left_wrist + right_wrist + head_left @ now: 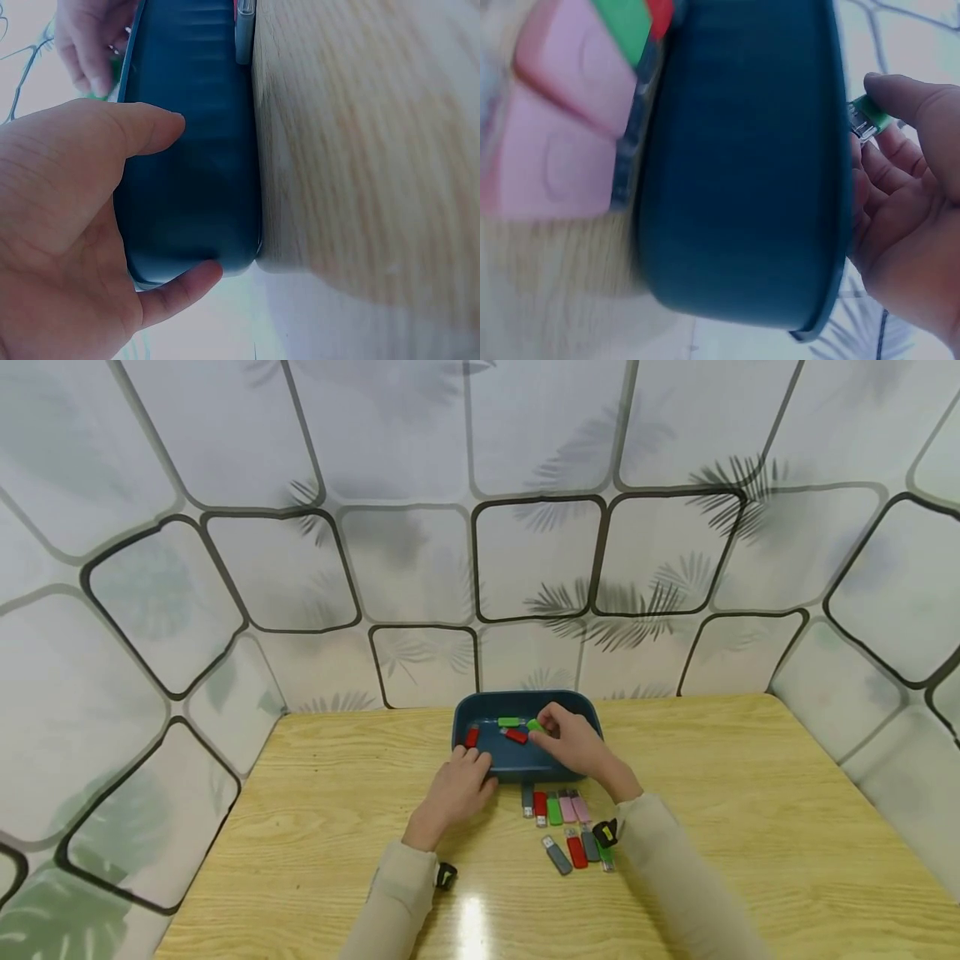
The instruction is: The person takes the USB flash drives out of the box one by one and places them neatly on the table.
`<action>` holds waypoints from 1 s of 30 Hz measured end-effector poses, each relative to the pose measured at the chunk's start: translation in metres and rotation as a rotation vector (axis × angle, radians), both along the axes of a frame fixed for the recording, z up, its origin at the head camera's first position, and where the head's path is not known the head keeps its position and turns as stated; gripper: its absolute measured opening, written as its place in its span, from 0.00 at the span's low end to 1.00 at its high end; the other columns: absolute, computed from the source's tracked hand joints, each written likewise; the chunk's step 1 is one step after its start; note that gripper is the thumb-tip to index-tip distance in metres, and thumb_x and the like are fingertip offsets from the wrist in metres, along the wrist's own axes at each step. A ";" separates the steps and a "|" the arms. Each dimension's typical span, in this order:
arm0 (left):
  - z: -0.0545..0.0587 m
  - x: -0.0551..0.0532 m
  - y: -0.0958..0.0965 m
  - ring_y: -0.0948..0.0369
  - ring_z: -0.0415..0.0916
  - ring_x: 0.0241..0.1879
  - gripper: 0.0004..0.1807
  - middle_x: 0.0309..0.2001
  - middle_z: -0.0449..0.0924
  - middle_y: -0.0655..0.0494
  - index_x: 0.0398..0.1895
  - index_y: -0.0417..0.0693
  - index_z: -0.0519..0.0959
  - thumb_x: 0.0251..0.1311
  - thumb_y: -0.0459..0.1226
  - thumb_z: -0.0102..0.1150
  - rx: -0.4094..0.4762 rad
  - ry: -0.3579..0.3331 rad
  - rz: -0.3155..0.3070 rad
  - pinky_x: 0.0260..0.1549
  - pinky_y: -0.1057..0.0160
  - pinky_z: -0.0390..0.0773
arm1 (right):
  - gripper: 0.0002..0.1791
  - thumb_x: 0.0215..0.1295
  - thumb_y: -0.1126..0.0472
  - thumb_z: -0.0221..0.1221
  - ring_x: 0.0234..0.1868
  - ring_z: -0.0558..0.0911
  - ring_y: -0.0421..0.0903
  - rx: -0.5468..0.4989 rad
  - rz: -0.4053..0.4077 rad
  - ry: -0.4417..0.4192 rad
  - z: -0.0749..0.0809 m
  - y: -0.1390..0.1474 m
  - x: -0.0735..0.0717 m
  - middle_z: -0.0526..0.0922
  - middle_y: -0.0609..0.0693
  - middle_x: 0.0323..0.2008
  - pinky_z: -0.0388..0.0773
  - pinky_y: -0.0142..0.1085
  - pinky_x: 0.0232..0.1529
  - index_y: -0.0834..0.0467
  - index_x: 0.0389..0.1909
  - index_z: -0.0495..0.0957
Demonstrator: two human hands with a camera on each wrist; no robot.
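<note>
A dark blue plastic tray [517,776] stands at the table's far edge. My left hand [456,787] grips its near left corner, fingers over the rim and thumb against the outer front wall in the left wrist view. Over the tray's right half, my right hand [576,747] pinches a green USB stick [875,115] between thumb and fingers, its metal plug showing. Inside the tray lie another green USB stick [508,722], a red one [516,736] near the middle and a second red one [472,737] at the left.
Before the tray, USB sticks lie in two rows. The far row holds grey [527,800], red [540,810], green [554,811] and pink ones [567,810]; the near row has grey [558,857], red [577,852] and green [607,857]. A patterned curtain [420,568] hangs behind the wooden table [315,827].
</note>
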State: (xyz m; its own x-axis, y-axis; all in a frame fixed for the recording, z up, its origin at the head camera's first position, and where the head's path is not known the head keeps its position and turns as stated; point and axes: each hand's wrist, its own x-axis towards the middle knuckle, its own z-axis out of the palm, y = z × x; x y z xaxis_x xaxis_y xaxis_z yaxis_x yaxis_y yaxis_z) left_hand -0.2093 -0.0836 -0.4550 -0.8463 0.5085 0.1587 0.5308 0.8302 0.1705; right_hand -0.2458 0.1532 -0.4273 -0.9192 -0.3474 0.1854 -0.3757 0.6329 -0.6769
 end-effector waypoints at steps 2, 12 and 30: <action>0.000 0.000 0.000 0.54 0.65 0.39 0.10 0.39 0.75 0.50 0.41 0.46 0.74 0.70 0.44 0.56 -0.003 0.000 -0.004 0.31 0.57 0.74 | 0.12 0.70 0.55 0.61 0.29 0.72 0.43 -0.029 0.007 0.032 0.001 -0.001 0.008 0.78 0.50 0.36 0.71 0.37 0.34 0.57 0.45 0.72; 0.000 0.000 -0.001 0.55 0.64 0.37 0.09 0.36 0.74 0.52 0.40 0.46 0.74 0.70 0.43 0.56 0.004 0.030 -0.017 0.30 0.59 0.72 | 0.12 0.70 0.54 0.61 0.24 0.70 0.42 -0.127 0.015 -0.003 0.003 -0.004 0.043 0.76 0.47 0.32 0.70 0.35 0.27 0.55 0.47 0.73; -0.002 0.000 -0.001 0.54 0.63 0.37 0.08 0.36 0.74 0.51 0.40 0.47 0.74 0.70 0.42 0.57 0.033 0.012 -0.015 0.31 0.58 0.72 | 0.13 0.76 0.61 0.52 0.16 0.67 0.37 -0.050 0.192 -0.095 0.001 -0.004 0.065 0.73 0.49 0.22 0.68 0.32 0.23 0.57 0.57 0.74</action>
State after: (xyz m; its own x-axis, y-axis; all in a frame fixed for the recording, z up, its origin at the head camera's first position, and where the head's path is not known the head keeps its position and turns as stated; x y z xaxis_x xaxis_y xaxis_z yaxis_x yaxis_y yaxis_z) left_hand -0.2090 -0.0841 -0.4573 -0.8365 0.5157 0.1855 0.5455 0.8160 0.1912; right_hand -0.1811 0.1489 -0.4259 -0.8514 -0.5101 0.1225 -0.4189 0.5206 -0.7439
